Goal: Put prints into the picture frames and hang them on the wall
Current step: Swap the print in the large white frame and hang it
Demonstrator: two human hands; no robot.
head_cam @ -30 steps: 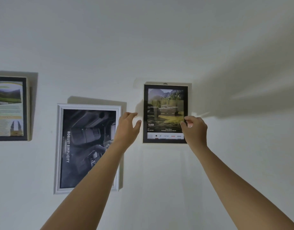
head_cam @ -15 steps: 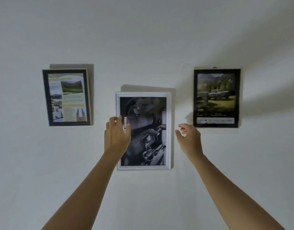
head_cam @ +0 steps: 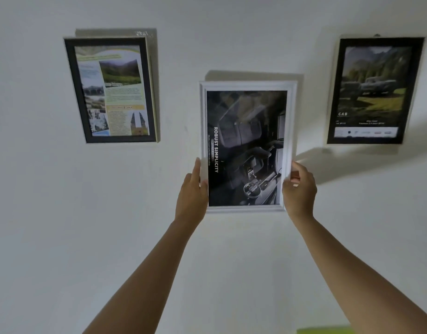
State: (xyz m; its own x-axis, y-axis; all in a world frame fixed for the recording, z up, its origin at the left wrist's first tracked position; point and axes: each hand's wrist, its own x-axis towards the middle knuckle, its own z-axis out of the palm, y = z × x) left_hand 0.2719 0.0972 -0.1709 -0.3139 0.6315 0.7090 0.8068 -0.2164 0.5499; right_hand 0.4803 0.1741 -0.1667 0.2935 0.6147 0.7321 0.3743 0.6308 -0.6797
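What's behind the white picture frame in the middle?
Only the wall and a shadow show behind the white frame. Any hook or nail would be covered. The left hand and right hand grip its sides.

Three frames on the wall (head_cam: pixel 63 213) before me: the middle frame (head_cam: pixel 246 141) sits lower, between the left frame (head_cam: pixel 110 90) and the right frame (head_cam: pixel 374 90), apart from both. My left hand (head_cam: pixel 192 191) holds its left edge, my right hand (head_cam: pixel 299 189) its right edge.
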